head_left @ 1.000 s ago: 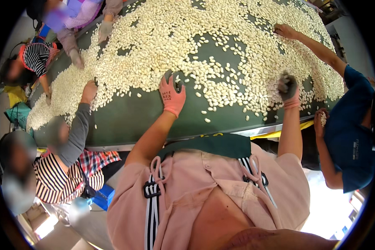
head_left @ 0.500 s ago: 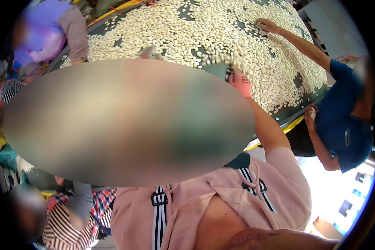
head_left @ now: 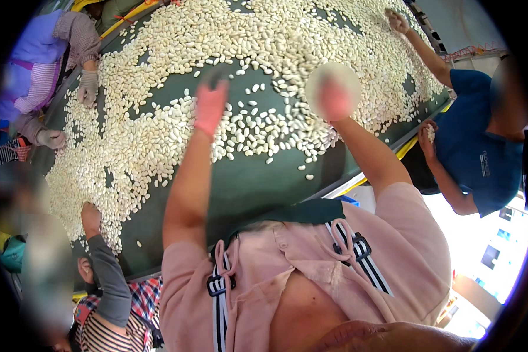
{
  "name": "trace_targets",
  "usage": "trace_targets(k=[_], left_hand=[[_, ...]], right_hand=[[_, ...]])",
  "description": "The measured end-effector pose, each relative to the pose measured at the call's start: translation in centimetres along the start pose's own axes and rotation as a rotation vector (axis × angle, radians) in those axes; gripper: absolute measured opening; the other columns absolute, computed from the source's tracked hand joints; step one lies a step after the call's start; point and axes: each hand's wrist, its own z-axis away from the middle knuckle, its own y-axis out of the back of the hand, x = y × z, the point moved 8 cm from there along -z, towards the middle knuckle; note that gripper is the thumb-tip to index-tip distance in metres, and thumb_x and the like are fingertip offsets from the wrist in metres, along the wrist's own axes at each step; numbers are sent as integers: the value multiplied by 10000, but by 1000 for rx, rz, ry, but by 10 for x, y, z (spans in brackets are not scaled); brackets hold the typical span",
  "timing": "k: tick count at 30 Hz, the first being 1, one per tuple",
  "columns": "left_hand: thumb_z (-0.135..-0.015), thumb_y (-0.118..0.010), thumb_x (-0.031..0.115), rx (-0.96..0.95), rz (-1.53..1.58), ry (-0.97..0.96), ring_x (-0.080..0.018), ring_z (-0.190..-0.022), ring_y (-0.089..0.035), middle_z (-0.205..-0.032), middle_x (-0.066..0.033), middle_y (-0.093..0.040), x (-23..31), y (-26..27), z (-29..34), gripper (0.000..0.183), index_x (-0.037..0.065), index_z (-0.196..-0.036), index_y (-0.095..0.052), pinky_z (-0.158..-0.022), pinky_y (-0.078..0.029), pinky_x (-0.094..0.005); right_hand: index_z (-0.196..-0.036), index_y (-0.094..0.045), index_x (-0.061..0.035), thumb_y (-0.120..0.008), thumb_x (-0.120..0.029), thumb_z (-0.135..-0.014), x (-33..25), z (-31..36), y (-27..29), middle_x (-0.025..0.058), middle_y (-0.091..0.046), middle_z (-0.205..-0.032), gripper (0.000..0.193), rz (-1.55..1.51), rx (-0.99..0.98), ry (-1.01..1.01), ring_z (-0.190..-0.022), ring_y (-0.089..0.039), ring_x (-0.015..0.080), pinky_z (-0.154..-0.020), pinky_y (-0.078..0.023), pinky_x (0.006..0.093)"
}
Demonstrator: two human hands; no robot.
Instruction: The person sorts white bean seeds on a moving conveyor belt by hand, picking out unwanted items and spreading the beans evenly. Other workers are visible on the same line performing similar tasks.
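Observation:
A thick layer of white beans (head_left: pixel 123 138) covers much of a dark green belt-like table (head_left: pixel 258 182). My left hand (head_left: pixel 211 108), in a pink glove with dark fingers, reaches over the beans beside a bare green strip. Its fingers are stretched forward and smeared by motion, with nothing visible in them. Farther right, my right hand (head_left: pixel 335 100), in a matching pink glove, is among denser beans. A blurred disc hides its fingers, so I cannot tell whether they hold any. Loose beans lie scattered between my two hands.
At the far left, a person's gloved hands (head_left: pixel 88 88) are at the beans. Another person's bare hand (head_left: pixel 91 218) rests near the lower left beans. On the right, a person in a blue shirt (head_left: pixel 472 141) reaches over the table, beans in the nearer hand. A yellow strip (head_left: pixel 406 148) edges the table.
The big blurred patch over the middle is gone, showing my left forearm and the near beans. My right hand appears slightly farther from me. The view has shifted a little.

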Motion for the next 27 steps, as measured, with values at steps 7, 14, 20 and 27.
trace_targets(k=[7, 14, 20, 27], left_hand=[[-790, -674, 411, 697, -907, 86, -336, -1258, -496, -1329, -195, -545, -42, 221, 51, 709, 114, -1405, -481, -1055, -390, -471], [-934, -637, 302, -20, 407, 242, -287, -1108, -596, -1354, -120, -531, -57, 33, 68, 646, 88, -1473, -352, -984, -462, -375], [-873, -624, 233, 643, -725, -128, -354, -1221, -491, -1299, -202, -536, -8, 171, 164, 504, 26, -1321, -524, -1032, -399, -424], [-853, -659, 238, 172, -681, -220, -363, -1182, -506, -1295, -174, -556, -54, 99, 194, 521, 64, -1328, -534, -1038, -388, -434]], right_hand=[[-1215, -535, -142, -457, -265, -941, 5, -2, -20, 136, -707, -905, 311, 77, -113, -64, -796, -675, 344, -697, -506, 489], [-1233, -554, -126, -458, -326, -923, 29, -9, -5, 196, -692, -1043, 381, -181, -278, -355, -967, -650, 394, -835, -503, 473], [-1060, -672, -10, -579, -320, -897, 41, 57, 59, 165, -710, -963, 363, -600, -132, -549, -903, -669, 288, -823, -497, 377], [-1056, -681, -35, -584, -330, -904, -13, 114, 80, 151, -711, -962, 347, -549, -334, -449, -883, -673, 281, -808, -507, 363]])
